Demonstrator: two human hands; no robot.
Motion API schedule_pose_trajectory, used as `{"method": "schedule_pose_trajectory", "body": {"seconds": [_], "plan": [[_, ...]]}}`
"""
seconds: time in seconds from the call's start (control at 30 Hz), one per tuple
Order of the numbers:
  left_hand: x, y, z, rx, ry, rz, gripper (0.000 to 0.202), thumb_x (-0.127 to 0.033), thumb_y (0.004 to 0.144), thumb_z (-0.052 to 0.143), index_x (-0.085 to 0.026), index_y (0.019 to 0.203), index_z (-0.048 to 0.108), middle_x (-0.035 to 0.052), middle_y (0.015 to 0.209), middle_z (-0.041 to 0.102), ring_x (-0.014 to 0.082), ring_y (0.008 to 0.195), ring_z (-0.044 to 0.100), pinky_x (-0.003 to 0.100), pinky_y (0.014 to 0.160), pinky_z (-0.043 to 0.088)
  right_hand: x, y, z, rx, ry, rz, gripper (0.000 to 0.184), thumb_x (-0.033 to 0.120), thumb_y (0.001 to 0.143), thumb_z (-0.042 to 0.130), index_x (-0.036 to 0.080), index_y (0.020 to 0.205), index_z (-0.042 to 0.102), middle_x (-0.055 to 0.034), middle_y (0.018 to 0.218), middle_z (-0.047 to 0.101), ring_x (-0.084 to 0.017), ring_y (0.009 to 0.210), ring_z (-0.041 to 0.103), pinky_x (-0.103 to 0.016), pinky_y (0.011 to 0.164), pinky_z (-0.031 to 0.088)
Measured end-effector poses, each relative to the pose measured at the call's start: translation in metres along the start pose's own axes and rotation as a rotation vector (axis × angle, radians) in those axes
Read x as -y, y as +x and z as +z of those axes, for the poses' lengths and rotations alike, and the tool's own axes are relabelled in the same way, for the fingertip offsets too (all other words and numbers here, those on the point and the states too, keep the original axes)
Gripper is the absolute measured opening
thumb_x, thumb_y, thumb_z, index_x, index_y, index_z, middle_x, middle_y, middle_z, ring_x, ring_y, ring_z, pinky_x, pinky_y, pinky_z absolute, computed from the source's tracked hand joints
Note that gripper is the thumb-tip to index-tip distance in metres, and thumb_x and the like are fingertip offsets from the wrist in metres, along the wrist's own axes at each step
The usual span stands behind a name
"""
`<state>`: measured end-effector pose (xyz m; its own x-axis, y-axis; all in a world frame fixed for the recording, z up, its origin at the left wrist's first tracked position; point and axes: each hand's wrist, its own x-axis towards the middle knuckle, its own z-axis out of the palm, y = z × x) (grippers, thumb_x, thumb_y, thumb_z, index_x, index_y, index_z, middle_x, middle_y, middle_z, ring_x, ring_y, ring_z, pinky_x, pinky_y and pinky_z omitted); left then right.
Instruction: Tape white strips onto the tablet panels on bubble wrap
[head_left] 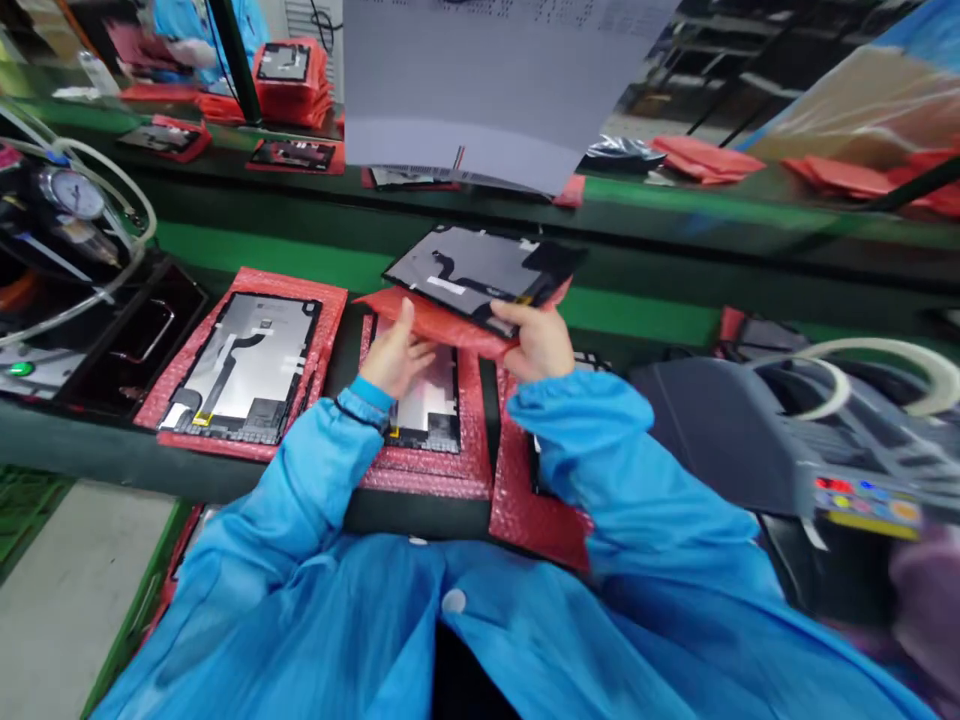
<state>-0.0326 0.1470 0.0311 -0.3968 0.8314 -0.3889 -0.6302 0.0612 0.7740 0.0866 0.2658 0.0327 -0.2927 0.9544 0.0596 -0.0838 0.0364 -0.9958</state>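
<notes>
My right hand [541, 340] grips the near right corner of a flat display panel [469, 270], thumb on top, together with a red bubble-wrap sheet [442, 322] under it. The panel is tilted and raised above the bench, its grey back and black flex cable facing up. My left hand [399, 352] is at the sheet's near left edge, thumb up and fingers apart; whether it touches the sheet I cannot tell. Below lies a second panel [427, 410] on red bubble wrap, partly hidden by my hands. Farther left, a third panel [244, 365] rests on its own red wrap.
At the left stands a machine with a pressure gauge [75, 192] and hoses. A grey tape dispenser [735, 430] sits at the right. A white paper sheet [487, 90] hangs ahead, before a shelf with red packets [705, 160]. Another person in blue [206, 35] is beyond.
</notes>
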Motion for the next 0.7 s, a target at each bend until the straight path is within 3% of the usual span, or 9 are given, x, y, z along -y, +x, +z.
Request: {"method": "schedule_pose_trajectory", "body": {"seconds": [0.07, 0.13, 0.2, 0.27, 0.33, 0.43, 0.57, 0.7], "plan": [[0.0, 0.009, 0.0, -0.032, -0.028, 0.095, 0.035, -0.046, 0.079, 0.077, -0.015, 0.089, 0.064, 0.0122, 0.103, 0.074, 0.0277, 0.109, 0.069, 0.043, 0.099, 0.055, 0.004, -0.064, -0.001, -0.003, 0.225, 0.074, 0.034, 0.021, 0.057, 0.071, 0.022, 0.09, 0.062, -0.002, 0.094, 0.074, -0.023, 0.1, 0.07, -0.044, 0.094, 0.057], [0.004, 0.013, -0.007, -0.109, -0.033, 0.155, 0.023, -0.024, 0.071, 0.082, -0.014, 0.083, 0.064, 0.0081, 0.092, 0.076, 0.0259, 0.104, 0.071, 0.04, 0.098, 0.056, 0.004, -0.117, 0.004, -0.001, 0.324, 0.137, 0.042, 0.022, 0.053, 0.077, 0.023, 0.093, 0.064, -0.0019, 0.093, 0.075, -0.023, 0.101, 0.07, -0.045, 0.1, 0.055], [0.008, 0.011, -0.018, -0.137, 0.017, 0.124, 0.021, -0.008, 0.063, 0.078, -0.013, 0.078, 0.065, 0.0058, 0.081, 0.076, 0.0253, 0.098, 0.072, 0.04, 0.097, 0.056, -0.001, -0.155, 0.01, -0.001, 0.365, 0.185, 0.045, 0.026, 0.052, 0.082, 0.024, 0.094, 0.066, -0.0012, 0.091, 0.075, -0.023, 0.103, 0.07, -0.044, 0.104, 0.052], [0.009, 0.006, -0.029, -0.087, 0.111, 0.035, 0.018, -0.005, 0.06, 0.073, -0.012, 0.075, 0.066, 0.0063, 0.075, 0.075, 0.0266, 0.094, 0.073, 0.042, 0.096, 0.057, -0.009, -0.181, 0.012, 0.013, 0.407, 0.244, 0.042, 0.031, 0.054, 0.083, 0.025, 0.092, 0.066, -0.0007, 0.089, 0.075, -0.022, 0.105, 0.069, -0.042, 0.103, 0.053], [0.009, 0.002, -0.036, -0.042, 0.21, -0.029, 0.016, -0.005, 0.059, 0.07, -0.012, 0.074, 0.067, 0.0076, 0.072, 0.075, 0.0284, 0.093, 0.073, 0.045, 0.095, 0.057, -0.018, -0.197, 0.007, 0.047, 0.452, 0.346, 0.036, 0.039, 0.059, 0.082, 0.024, 0.088, 0.066, -0.0014, 0.087, 0.075, -0.023, 0.103, 0.07, -0.041, 0.095, 0.058], [0.008, 0.001, -0.038, -0.05, 0.378, -0.009, 0.018, -0.007, 0.06, 0.067, -0.011, 0.077, 0.069, 0.0082, 0.072, 0.075, 0.0297, 0.093, 0.073, 0.046, 0.095, 0.057, -0.031, -0.207, -0.006, 0.099, 0.488, 0.525, 0.036, 0.046, 0.061, 0.084, 0.021, 0.08, 0.066, -0.0028, 0.079, 0.075, -0.022, 0.088, 0.073, -0.036, 0.076, 0.062], [0.004, 0.012, -0.038, -0.1, 0.771, 0.187, 0.026, -0.018, 0.064, 0.071, -0.011, 0.09, 0.072, 0.0079, 0.084, 0.077, 0.0287, 0.099, 0.071, 0.041, 0.097, 0.054, -0.042, -0.213, -0.011, 0.197, 0.456, 0.709, 0.044, 0.053, 0.059, 0.085, 0.018, 0.061, 0.058, -0.0043, 0.058, 0.068, -0.018, 0.063, 0.07, -0.026, 0.054, 0.057], [-0.006, 0.013, -0.039, -0.224, 1.235, 0.322, 0.035, -0.023, 0.066, 0.076, -0.011, 0.098, 0.071, 0.0107, 0.098, 0.076, 0.0296, 0.103, 0.069, 0.037, 0.096, 0.053, -0.034, -0.22, -0.023, 0.485, 0.339, 0.744, 0.053, 0.061, 0.051, 0.085, 0.017, 0.058, 0.057, -0.0056, 0.062, 0.07, -0.014, 0.05, 0.066, -0.021, 0.043, 0.049]]}}
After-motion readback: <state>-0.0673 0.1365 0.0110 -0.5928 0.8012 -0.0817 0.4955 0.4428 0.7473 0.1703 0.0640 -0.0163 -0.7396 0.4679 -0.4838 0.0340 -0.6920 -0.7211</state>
